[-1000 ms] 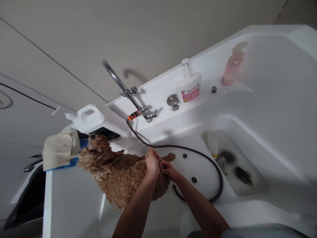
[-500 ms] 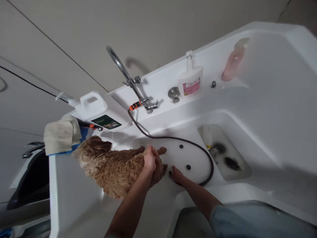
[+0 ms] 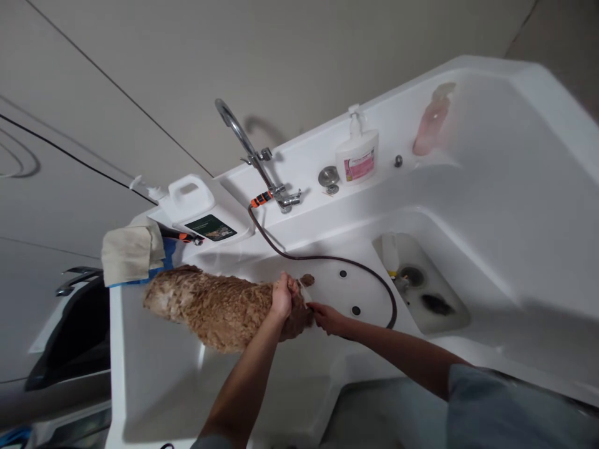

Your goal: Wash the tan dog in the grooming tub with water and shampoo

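Note:
A wet dog [image 3: 224,305] with curly brown fur stands lengthwise in the white tub [image 3: 154,380], its head end on the left. My left hand [image 3: 282,296] is closed on the dog's rear, fingers curled; whether they hold the tail is hidden. Close behind the hindquarters, my right hand [image 3: 329,318] grips the end of a dark hose [image 3: 341,259]. That hose runs from the chrome faucet [image 3: 284,198] and loops along the tub floor to pass behind my right wrist. A hind paw [image 3: 307,280] shows just beyond my left hand.
A pump bottle [image 3: 359,156] and a pink bottle [image 3: 433,128] stand on the back ledge. A large white jug [image 3: 213,212] and folded beige cloths [image 3: 131,252] are at the left corner. Drain holes [image 3: 356,310] dot the floor; a recessed basin [image 3: 435,274] lies right.
My right hand has moved left with the hose end, right up to the dog's rear. My left hand keeps its grip. The dog's head end has turned or lowered slightly, and the view has shifted.

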### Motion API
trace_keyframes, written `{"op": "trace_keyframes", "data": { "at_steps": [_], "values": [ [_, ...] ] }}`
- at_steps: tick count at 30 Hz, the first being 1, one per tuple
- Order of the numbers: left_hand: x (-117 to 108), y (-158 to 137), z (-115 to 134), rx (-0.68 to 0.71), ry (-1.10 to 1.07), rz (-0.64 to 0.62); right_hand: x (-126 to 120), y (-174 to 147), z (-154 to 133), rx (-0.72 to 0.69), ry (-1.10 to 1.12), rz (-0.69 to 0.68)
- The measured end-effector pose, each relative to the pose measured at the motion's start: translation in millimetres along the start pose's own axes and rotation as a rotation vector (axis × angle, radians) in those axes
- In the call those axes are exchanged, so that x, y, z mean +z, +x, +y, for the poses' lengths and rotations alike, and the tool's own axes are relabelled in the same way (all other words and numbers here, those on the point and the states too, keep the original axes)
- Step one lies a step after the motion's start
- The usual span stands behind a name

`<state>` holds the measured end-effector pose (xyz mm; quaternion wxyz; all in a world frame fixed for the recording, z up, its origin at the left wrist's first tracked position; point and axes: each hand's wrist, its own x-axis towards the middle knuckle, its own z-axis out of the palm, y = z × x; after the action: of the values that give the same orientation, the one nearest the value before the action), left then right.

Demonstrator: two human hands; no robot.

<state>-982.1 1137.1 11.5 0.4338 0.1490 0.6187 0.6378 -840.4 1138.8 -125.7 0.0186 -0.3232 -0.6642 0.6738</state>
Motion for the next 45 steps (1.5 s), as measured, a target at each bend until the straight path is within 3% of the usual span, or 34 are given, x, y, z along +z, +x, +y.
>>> {"op": "trace_keyframes", "data": {
  "at_steps": [4, 8, 12, 22, 29, 45],
  "values": [
    [-10.5, -2.8, -5.2, 0.031, -0.023, -0.057, -16.7, -44.2, -64.7, -0.035, 0.107, -0.073],
    [-19.9, -6.8, -6.5, 0.079, -0.023, -0.109, -14.0, -60.9, -89.0, 0.031, 0.125, -0.017],
    [-28.2, -10.2, -5.2, 0.101, 0.017, -0.071, -9.6, -58.3, -90.3, 0.11, 0.114, -0.016],
    [-46.8, -6.4, 6.4, 0.058, -0.008, 0.002, 7.7, -44.0, -100.7, 0.063, 0.153, -0.015],
    [-54.6, -3.8, 9.1, 0.087, -0.056, 0.015, 20.2, -33.3, -90.8, 0.037, 0.247, 0.004],
    [-59.6, -4.7, 23.7, 0.065, -0.159, 0.06, 49.4, 8.0, -91.2, 0.026, 0.412, 0.06]
  ]
}}
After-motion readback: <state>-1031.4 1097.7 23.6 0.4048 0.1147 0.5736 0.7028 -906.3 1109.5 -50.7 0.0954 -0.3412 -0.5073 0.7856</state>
